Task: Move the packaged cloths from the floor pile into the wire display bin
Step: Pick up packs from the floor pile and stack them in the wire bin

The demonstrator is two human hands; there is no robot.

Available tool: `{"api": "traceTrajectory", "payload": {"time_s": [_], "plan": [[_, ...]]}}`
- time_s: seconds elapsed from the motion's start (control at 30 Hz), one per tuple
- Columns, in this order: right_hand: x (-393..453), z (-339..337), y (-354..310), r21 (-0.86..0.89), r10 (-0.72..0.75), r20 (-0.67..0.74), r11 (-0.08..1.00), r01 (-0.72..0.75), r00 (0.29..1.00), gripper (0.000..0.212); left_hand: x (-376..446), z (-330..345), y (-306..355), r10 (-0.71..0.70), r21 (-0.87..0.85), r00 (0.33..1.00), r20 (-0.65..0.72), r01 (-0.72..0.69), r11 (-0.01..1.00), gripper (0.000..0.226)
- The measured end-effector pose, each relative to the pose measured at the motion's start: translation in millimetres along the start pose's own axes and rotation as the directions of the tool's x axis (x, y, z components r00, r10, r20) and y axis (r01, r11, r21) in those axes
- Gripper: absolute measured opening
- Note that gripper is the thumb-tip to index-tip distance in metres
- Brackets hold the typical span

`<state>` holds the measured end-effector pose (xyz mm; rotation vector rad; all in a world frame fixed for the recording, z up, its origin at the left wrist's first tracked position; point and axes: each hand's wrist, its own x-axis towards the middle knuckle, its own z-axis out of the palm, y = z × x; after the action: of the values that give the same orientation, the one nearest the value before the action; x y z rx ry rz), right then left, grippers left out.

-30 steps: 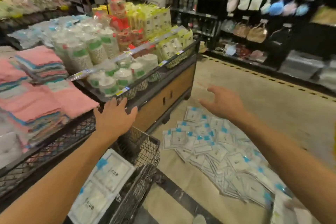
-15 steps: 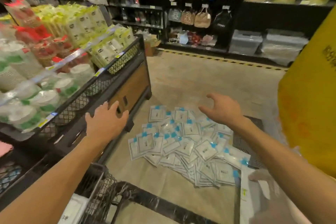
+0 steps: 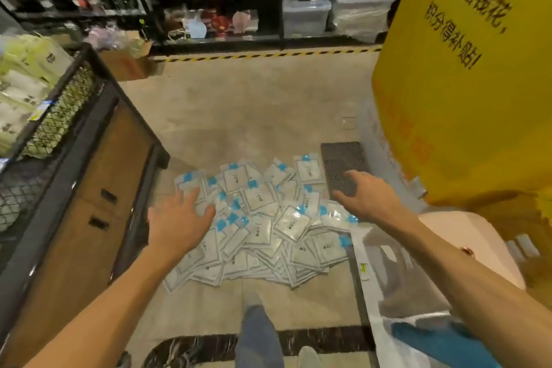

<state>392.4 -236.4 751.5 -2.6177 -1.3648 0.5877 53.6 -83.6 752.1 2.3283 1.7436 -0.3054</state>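
our left hand (image 3: 179,225) is open with its fingers spread wide, and it holds nothing. it hangs over the left edge of the pile of flat clear plastic packets with white cloths and blue tabs (image 3: 260,224). our right hand (image 3: 369,199) is open too, fingers loose, empty, above the right side of the pile. we cannot tell if either hand touches a packet yet.

a second ago our left hand was up by the edge of the wire bin, and the pile was off to the right. now we have turned and both hands have come down to the pile, so we think we are about to grab the next bunch.

the packets look smooth, shiny and slippery. they are thin squares that lie in a messy heap on the rough tan floor (image 3: 254,110). the wire bin is not in view now. beside the pile stands a black wire and brown wood display stand (image 3: 98,170), hard and boxy. a dark ridged floor mat (image 3: 343,167) lies just beside the pile. a big yellow sign with black writing (image 3: 466,75) is on the right.
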Motion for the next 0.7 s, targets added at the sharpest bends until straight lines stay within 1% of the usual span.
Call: {"api": "traceTrajectory", "payload": {"time_s": [0.13, 0.27, 0.37, 0.43, 0.57, 0.7], "plan": [[19, 23, 23, 0.019, 0.148, 0.02, 0.989, -0.149, 0.989, 0.079, 71, 24, 36, 0.122, -0.042, 0.989, 0.079, -0.119, 0.992, 0.069], [42, 52, 35, 0.046, 0.284, 0.017, 0.958, -0.285, 0.959, 0.07, 137, 54, 70, 0.238, -0.024, 0.961, 0.141, -0.237, 0.971, 0.067], [66, 87, 49, 0.075, 0.344, 0.069, 0.934, -0.349, 0.936, 0.064, 179, 93, 90, 0.29, -0.036, 0.935, 0.206, -0.289, 0.957, 0.067], [82, 116, 60, 0.086, 0.382, 0.113, 0.916, -0.392, 0.917, 0.064, 199, 123, 99, 0.312, -0.025, 0.922, 0.229, -0.315, 0.949, 0.066], [137, 217, 103, 0.131, 0.445, 0.193, 0.871, -0.473, 0.874, 0.065, 258, 230, 124, 0.346, 0.015, 0.891, 0.293, -0.366, 0.93, 0.067], [194, 329, 155, 0.134, 0.483, 0.221, 0.846, -0.517, 0.847, 0.065, 308, 357, 141, 0.332, 0.003, 0.881, 0.338, -0.354, 0.935, 0.067]]}}
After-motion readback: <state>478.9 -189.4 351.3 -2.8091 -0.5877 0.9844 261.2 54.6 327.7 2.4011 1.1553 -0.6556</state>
